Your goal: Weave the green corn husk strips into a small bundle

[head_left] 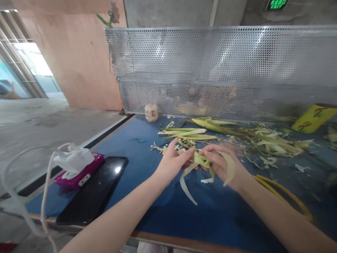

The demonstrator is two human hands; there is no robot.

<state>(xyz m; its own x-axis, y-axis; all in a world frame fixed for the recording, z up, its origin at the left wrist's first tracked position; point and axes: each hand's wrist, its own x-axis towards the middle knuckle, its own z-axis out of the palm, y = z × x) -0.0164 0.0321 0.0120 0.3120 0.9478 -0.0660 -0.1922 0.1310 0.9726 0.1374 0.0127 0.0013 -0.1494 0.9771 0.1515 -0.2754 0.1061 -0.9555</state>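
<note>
Between my two hands is a small folded piece of pale green leaf strips (201, 160), with loose ends hanging down and curling out to the right. My left hand (171, 161) is closed on its left side, thumb and forefinger pressed at the top. From the right, my right hand (225, 164) pinches the same piece, partly blurred; a strip loops over its fingers. Just behind my left hand lie thin braided leaf pieces (157, 148), partly hidden. Beyond them several cut green leaves (188, 133) lie flat on the blue table (168, 218).
Long leaf stalks (210, 125) and shredded scraps (273, 142) spread across the back right. A yellow cylinder (314, 117) lies there, and a yellow loop (286, 193) nearer me. At left are a black phone (97, 188), a purple power strip (79, 177) and cables. A perforated metal screen (210, 63) stands behind.
</note>
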